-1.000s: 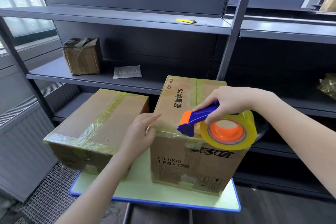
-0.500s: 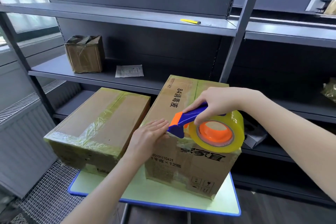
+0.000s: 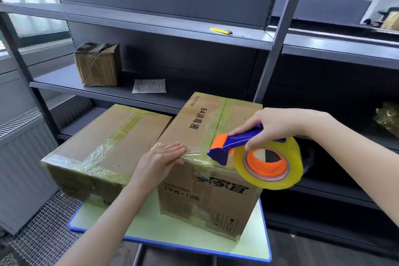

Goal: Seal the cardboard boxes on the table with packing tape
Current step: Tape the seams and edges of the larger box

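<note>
Head view: presses the straight, close-set fingers (image 3: 172, 149) of the left hand (image 3: 158, 158) flat on the clear tape strip (image 3: 195, 155) at the near top edge of the printed box (image 3: 205, 198), palm draped over the corner. Curls the right hand (image 3: 275, 127) round the blue handle of the tape dispenser (image 3: 239, 143), index finger laid along its top, thumb down beside the roll, orange-tipped nose touching that same edge just beside the left fingertips. Carries the yellowish tape roll (image 3: 296, 164) on an orange hub, hanging in front of the box's near face.

Judging by look: handles light and rigid in the dispenser, so take hold by the handle, away from the cutting nose. Behaves thin, glossy and clingy in the film; wrinkles readily, as in the crinkled bands across the left box (image 3: 103, 142), so calls for tension and a flat rub-down. Looks stiff and matte in the corrugated card, square and sharp-edged; probably weighty, going by the ×12 in the print, so brace from the top rather than lift.

Stands just beside the left box, both on a small pale-green table (image 3: 151, 230) with a blue rim. Sits before dark grey metal shelving (image 3: 151, 26) bearing a small taped carton (image 3: 97, 65), a paper sheet (image 3: 149, 86) and a yellow cutter (image 3: 220, 31).
</note>
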Motion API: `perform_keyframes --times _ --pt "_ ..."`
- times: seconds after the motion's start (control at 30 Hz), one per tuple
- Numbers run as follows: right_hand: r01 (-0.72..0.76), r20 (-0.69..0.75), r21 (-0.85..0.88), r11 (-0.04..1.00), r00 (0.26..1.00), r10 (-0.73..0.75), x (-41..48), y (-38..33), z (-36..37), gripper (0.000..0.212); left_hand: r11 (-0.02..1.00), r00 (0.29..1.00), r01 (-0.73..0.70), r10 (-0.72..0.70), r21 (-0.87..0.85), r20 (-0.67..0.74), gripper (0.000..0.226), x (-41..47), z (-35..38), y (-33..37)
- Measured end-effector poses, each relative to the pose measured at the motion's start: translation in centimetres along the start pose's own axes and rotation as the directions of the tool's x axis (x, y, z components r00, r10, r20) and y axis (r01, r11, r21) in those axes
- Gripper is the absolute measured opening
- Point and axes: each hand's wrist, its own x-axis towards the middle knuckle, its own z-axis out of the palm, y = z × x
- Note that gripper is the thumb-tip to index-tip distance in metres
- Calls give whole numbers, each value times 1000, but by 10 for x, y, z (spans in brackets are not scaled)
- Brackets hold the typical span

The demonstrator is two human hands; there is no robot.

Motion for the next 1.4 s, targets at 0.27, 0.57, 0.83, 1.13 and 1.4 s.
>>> perform_keyframes --times 0.27,0.57,0.83,1.13,1.4 --pt "12 -41 39 999 999 -11 -22 28 14 44 988 997 -53 45 147 61 39 1 5 14" --pt "25 -35 -34 999 999 -26 -15 23 15 42 940 980 -172 132 294 152 61 14 53 78" --pt "58 -26 -9 998 998 -59 -7 9 13 41 973 982 -159 137 168 131 54 12 37 51" --pt "36 -11 -69 997 999 -37 -7 7 17 45 987 984 -141 130 82 125 54 12 27 40" --pt "-23 -2 91 996 1000 24 -53 62 25 41 979 984 -112 85 170 159 55 14 22 40"
